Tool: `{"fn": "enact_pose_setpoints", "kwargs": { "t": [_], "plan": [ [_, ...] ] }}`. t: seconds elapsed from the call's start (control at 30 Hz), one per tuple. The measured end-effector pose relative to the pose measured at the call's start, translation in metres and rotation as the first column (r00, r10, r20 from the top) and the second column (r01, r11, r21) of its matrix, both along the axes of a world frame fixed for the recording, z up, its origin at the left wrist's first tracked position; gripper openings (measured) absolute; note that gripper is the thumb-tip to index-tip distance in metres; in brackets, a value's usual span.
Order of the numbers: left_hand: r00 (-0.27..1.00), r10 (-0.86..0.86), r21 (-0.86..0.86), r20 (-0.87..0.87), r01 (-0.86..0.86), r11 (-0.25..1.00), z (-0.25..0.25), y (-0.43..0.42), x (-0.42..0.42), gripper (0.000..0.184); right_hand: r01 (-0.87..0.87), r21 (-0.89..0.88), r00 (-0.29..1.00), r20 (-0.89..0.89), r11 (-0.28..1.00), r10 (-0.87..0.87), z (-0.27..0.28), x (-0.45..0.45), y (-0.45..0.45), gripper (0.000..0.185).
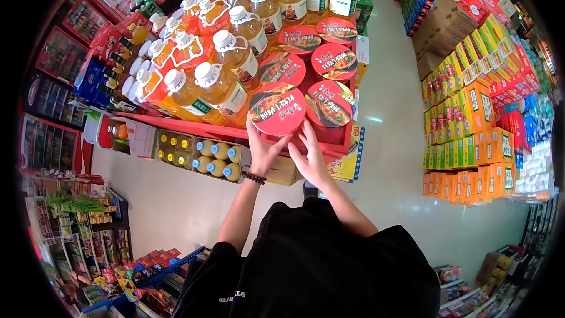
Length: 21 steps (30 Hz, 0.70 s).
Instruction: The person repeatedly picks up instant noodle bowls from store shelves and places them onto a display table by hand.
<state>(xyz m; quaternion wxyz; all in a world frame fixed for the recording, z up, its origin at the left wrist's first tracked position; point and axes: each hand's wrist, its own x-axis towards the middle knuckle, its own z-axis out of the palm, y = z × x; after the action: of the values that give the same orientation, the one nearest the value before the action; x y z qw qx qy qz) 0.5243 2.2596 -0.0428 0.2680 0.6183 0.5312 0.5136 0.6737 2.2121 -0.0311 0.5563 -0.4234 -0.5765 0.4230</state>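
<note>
A red-lidded instant noodle cup (276, 109) is at the near corner of a red display stand (223, 132). My left hand (264, 150) is closed round its near left side, with a beaded bracelet on the wrist. Against the cup's near right side rest the fingers of my right hand (309, 152). Beside and behind it are several similar noodle cups (329, 103), grouped at the stand's right end. The underside of the held cup is hidden, so I cannot tell whether it touches the stand.
Large bottles of cooking oil (220, 85) crowd the stand to the left. Below it are boxes of smaller capped bottles (216, 158). A tiled aisle (382, 141) runs along the right, bordered by stacked orange cartons (471, 185). Goods racks (88, 229) stand at lower left.
</note>
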Motion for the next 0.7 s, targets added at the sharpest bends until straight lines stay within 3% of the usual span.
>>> {"fn": "enact_pose_setpoints", "kwargs": {
  "t": [0.1, 0.5, 0.6, 0.7],
  "plan": [
    [1.000, -0.010, -0.048, -0.009, 0.010, 0.999, -0.008, 0.004, -0.007, 0.114, -0.001, 0.003, 0.999, 0.043, 1.000, 0.001, -0.006, -0.001, -0.001, 0.075],
    [0.999, -0.017, 0.062, 0.029, 0.016, 0.998, -0.026, 0.011, -0.008, 0.112, 0.101, -0.003, 0.995, 0.011, 0.995, -0.100, -0.007, -0.021, 0.000, 0.075],
    [0.986, 0.004, 0.099, -0.166, 0.013, 0.995, -0.029, 0.017, -0.013, 0.112, 0.106, -0.026, 0.992, -0.060, 0.994, -0.108, -0.012, -0.027, 0.004, 0.075],
    [0.987, -0.007, 0.119, -0.163, 0.027, 0.993, -0.024, 0.015, -0.012, 0.114, 0.151, -0.016, 0.986, -0.064, 0.988, -0.152, -0.018, -0.033, 0.001, 0.073]
  ]
}}
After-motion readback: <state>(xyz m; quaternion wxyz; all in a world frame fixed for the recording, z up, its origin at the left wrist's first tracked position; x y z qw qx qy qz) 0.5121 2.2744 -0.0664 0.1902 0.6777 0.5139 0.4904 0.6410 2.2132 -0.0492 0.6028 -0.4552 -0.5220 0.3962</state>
